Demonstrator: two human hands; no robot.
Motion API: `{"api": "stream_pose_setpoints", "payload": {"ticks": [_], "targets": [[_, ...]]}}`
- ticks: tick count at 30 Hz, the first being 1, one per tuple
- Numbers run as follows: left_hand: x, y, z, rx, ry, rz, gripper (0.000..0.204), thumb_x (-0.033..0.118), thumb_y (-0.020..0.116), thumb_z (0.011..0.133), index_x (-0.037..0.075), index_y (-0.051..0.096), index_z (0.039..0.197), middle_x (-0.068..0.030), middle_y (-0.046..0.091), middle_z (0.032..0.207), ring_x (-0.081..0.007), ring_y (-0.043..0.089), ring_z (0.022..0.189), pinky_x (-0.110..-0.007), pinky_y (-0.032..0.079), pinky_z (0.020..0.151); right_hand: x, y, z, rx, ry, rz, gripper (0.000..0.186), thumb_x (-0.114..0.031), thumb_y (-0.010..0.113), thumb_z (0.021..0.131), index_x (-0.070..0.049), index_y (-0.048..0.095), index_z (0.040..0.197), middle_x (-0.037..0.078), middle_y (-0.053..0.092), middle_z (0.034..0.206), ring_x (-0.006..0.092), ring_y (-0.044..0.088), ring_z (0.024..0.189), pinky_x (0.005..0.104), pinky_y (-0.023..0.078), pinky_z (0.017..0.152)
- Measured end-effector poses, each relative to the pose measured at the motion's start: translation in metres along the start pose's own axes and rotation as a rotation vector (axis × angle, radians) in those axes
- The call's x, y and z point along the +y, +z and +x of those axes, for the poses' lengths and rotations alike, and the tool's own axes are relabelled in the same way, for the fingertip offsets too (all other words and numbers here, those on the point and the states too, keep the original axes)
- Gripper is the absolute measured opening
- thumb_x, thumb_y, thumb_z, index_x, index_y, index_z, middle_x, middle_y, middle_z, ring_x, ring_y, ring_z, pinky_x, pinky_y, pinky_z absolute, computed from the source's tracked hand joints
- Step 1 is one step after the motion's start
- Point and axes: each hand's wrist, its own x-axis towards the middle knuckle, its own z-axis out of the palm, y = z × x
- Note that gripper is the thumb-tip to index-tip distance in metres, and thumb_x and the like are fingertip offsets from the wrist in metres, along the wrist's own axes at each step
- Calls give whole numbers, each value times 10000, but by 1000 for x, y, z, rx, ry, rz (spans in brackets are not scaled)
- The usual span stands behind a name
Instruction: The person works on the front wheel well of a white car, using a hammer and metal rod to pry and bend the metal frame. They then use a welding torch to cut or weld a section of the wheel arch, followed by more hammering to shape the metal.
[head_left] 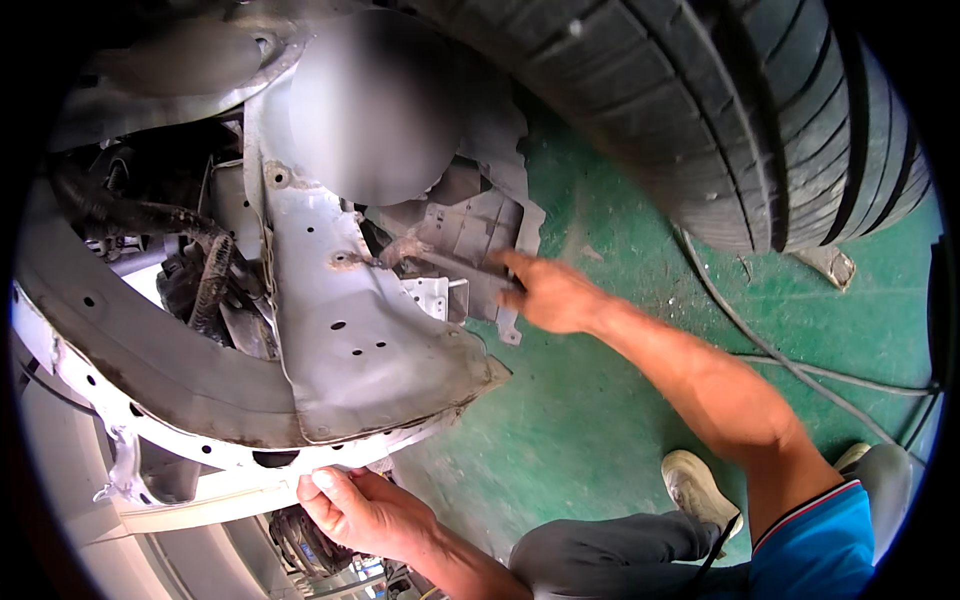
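Note:
A bare, silver-grey car body panel [350, 300] with several holes fills the left half, cut open around a wheel-arch curve. My left hand [355, 512] is closed on its pale lower flange [225, 458], thumb on top and fingers curled beneath. Farther up, my right hand [555, 295] reaches to a grey bracketed plate [480, 235] behind the panel. Its index finger stretches over the plate's right side and the thumb stands apart below. Whether the fingertips press on the plate is hard to tell. A small white bracket [428, 296] sits beside it.
A large tyre [720, 110] overhangs the upper right. Grey cables [740, 325] cross the green floor [600, 400]. Dark hoses [210, 280] show inside the body opening. A shoe [695, 485] and grey-trousered legs [620, 550] are at the lower right. A round blurred patch hides part of the panel.

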Motion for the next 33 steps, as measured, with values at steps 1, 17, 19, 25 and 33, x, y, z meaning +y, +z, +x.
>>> {"api": "stream_pose_setpoints", "payload": {"ticks": [1,17,19,25,33], "targets": [[1,2,0,-6,-1,-19,163,156,641,972,27,578,1048,12,530,854,-76,452,775,-229,377,698,5,4,-2,-45,74,206,502,-206,615,944,-47,472,1398,115,641,846,236,634,645,408,490,576],[5,3,-1,-13,-10,-13,123,172,608,995,57,569,1013,24,502,820,-62,421,745,-223,354,659,-52,-10,20,-482,374,1060,209,-246,544,1004,-53,552,1085,-2,507,717,68,428,490,249,335,446],[6,1,-2,-16,-8,-4,136,177,607,996,48,570,1020,15,514,836,-69,433,760,-231,367,673,-52,-10,14,-443,419,1084,213,-240,557,998,-54,556,1101,-2,510,709,69,431,491,254,343,450],[-2,-9,1,-18,-28,-10,187,185,608,996,15,567,1060,-42,580,945,-110,504,856,-275,433,779,-44,6,4,-189,455,879,302,-233,598,972,-33,553,1193,4,508,693,85,445,497,273,373,462],[0,-4,0,-37,-24,-17,189,177,604,997,10,569,1080,-50,592,969,-115,515,874,-274,437,797,-53,14,10,-224,309,799,530,-232,633,939,-18,470,1395,15,508,706,107,451,498,284,403,471]]}}
